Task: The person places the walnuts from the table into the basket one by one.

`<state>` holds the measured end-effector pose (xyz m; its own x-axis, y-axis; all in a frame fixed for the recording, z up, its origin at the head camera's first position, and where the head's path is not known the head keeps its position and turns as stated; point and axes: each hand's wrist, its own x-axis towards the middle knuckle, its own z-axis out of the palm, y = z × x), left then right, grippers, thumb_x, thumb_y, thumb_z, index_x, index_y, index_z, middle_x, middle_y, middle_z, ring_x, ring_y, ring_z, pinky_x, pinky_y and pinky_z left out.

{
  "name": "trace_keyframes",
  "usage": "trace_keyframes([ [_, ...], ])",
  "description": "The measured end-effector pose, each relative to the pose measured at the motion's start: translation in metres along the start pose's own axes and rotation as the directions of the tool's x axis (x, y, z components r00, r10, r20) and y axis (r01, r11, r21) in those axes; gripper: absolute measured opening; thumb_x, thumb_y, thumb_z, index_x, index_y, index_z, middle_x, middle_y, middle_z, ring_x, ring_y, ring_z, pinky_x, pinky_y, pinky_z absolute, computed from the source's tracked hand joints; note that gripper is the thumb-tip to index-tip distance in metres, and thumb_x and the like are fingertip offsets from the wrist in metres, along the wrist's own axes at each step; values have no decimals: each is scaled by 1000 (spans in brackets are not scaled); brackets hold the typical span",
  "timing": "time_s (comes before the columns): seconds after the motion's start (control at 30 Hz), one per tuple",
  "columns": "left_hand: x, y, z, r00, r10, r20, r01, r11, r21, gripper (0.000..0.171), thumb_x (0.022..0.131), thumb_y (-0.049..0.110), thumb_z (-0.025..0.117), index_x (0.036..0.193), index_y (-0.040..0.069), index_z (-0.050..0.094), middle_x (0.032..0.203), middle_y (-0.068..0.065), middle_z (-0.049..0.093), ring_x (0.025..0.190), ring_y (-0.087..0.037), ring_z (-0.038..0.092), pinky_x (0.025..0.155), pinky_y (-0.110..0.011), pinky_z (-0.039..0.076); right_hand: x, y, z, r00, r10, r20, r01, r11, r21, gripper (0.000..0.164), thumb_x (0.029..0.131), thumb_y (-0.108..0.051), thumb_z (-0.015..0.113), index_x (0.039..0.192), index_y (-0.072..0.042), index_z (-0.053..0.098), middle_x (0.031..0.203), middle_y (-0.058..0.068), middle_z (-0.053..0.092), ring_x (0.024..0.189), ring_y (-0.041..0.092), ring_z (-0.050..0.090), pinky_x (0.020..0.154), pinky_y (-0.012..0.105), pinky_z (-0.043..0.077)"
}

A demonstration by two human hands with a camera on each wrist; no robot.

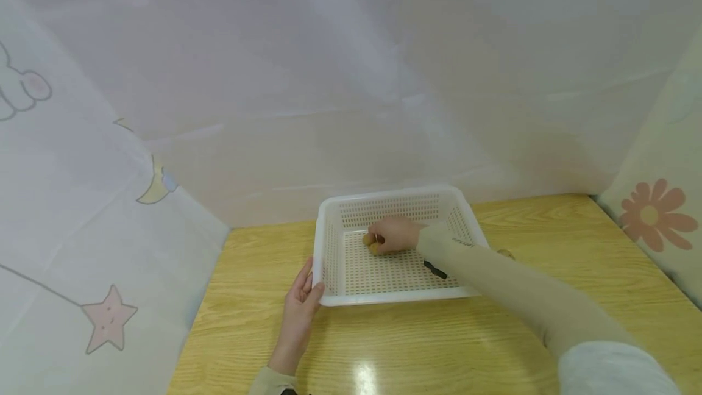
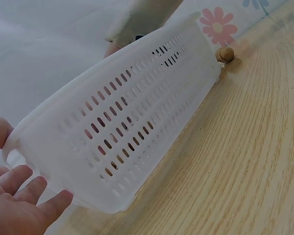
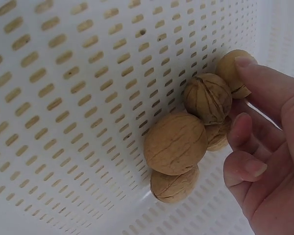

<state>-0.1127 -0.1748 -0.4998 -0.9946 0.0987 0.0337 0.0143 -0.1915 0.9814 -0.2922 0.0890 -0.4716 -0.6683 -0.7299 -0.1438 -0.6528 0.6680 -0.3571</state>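
Observation:
A white slotted plastic basket point(image 1: 356, 299) stands on the wooden table. My left hand point(image 1: 303, 294) grips its left front corner, thumb over the rim; in the left wrist view the fingers point(image 2: 32, 191) spread along the outer wall. Inside the basket, my right hand point(image 1: 397, 234) reaches down to a small cluster of walnuts. In the right wrist view, thumb and fingers pinch a walnut point(image 3: 233, 73) at the cluster's edge. Beside it sit a dark-seamed walnut point(image 3: 208, 98), a larger walnut point(image 3: 175, 143) and others, close together on the slotted floor.
Outside the basket, another walnut point(image 2: 225, 54) lies on the table point(image 1: 417, 346) by the right side. A small black strip point(image 1: 436, 270) shows below the right sleeve. Pale printed sheets point(image 1: 351, 78) hang behind and at both sides of the table.

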Motion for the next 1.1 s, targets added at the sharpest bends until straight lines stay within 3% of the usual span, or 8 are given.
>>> trace_keyframes([
  [0.13,-1,1,1,1000,-2,1,2,1000,-4,70,108,10,54,166,5,16,168,-19,28,151,-38,34,114,-41,43,-1,0,0,1000,7,6,-7,1000,-11,12,95,-27,78,98,-18,70,81,-10,60,73,9,51,66,29,47],
  [0.33,0,-1,1,1000,-3,1,3,1000,-8,69,108,10,54,167,7,18,168,-17,28,151,-36,35,115,-43,42,-11,-4,-11,999,46,-4,-46,995,94,21,94,-31,80,108,-16,75,95,-5,69,87,12,60,82,36,55],
  [0.53,1,-1,0,1000,4,0,-4,1000,-6,68,108,9,54,166,5,18,168,-19,29,150,-37,35,114,-42,42,-26,-4,-26,999,45,-23,-43,996,83,19,98,-21,75,114,-10,74,103,-3,71,95,14,63,87,36,57],
  [0.73,1,1,-1,1000,25,5,-25,1000,16,68,108,9,53,166,3,18,167,-22,29,149,-41,35,114,-46,42,-48,-13,-50,999,5,-38,2,987,161,22,98,-10,71,119,-4,72,113,9,74,99,18,66,87,37,59],
  [0.93,1,2,0,1000,16,5,-16,1000,12,67,108,8,53,166,4,18,167,-22,28,150,-40,35,115,-45,42,-70,-10,-60,996,-31,-85,42,991,130,17,99,-14,71,115,-9,74,113,7,75,96,13,66,87,35,59],
  [1.1,0,3,1,1000,6,-4,-6,1000,-3,67,108,6,52,166,4,18,167,-21,29,150,-39,35,115,-44,41,-91,-9,-66,988,-76,-131,90,990,106,16,99,-14,72,114,-9,74,112,7,75,95,14,67,87,41,60],
])
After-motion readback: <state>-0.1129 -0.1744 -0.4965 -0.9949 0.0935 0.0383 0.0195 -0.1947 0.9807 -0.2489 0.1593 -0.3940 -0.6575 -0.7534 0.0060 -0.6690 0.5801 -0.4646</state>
